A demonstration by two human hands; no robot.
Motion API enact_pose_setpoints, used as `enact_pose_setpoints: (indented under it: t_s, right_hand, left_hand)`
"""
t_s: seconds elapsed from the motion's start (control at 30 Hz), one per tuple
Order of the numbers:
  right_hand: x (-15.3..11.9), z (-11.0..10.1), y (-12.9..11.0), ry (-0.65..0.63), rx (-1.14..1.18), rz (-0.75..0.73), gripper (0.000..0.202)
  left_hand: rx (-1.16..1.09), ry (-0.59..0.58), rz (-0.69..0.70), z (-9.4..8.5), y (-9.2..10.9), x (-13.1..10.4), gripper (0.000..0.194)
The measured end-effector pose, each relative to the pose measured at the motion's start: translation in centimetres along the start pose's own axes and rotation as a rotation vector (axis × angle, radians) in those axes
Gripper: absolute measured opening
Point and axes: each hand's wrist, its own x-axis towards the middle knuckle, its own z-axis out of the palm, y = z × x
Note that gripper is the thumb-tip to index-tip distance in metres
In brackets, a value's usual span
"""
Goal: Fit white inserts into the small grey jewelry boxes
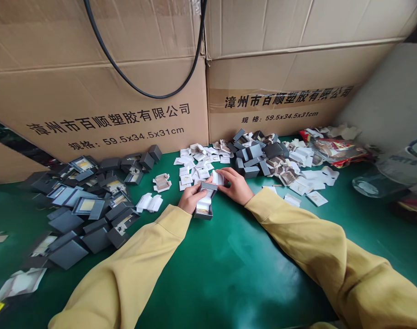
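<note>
My left hand point(190, 197) is closed around a small dark grey box point(204, 215) whose inside shows white, with something gold-brown near its front end. Beside the box, my right hand point(236, 186) pinches a small white card piece point(218, 178) between thumb and fingers. Just beyond both hands lies a spread of small white card pieces point(195, 157). A folded white insert point(149, 202) and a brownish one point(162, 183) rest on the green table point(243, 265) to the left of my hands.
Many dark grey boxes, some open, heap up at left point(66, 219); another box pile point(253, 155) stands at back right beside white inserts point(301, 183). A red plastic bag point(342, 153) and a clear jug point(383, 176) sit far right. Cardboard cartons point(143, 91) wall the back; a black cable point(153, 97) hangs there.
</note>
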Motion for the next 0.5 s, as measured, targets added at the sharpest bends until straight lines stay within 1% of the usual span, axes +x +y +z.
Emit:
enact_pose_setpoints:
  t_s: [0.17, 0.4, 0.5]
  right_hand:
    - [-0.01, 0.05, 0.04, -0.005, -0.012, -0.015, 0.039]
    - [0.11, 0.09, -0.11, -0.008, -0.018, -0.014, 0.037]
    - [0.12, 0.06, -0.15, -0.002, -0.030, 0.002, 0.037]
  left_hand:
    - [-0.003, -0.020, -0.007, 0.01, -0.06, 0.01, 0.045]
    - [-0.055, 0.051, 0.084, 0.32, 0.02, 0.02, 0.045]
    - [-0.038, 0.015, 0.096, 0.29, -0.02, 0.04, 0.042]
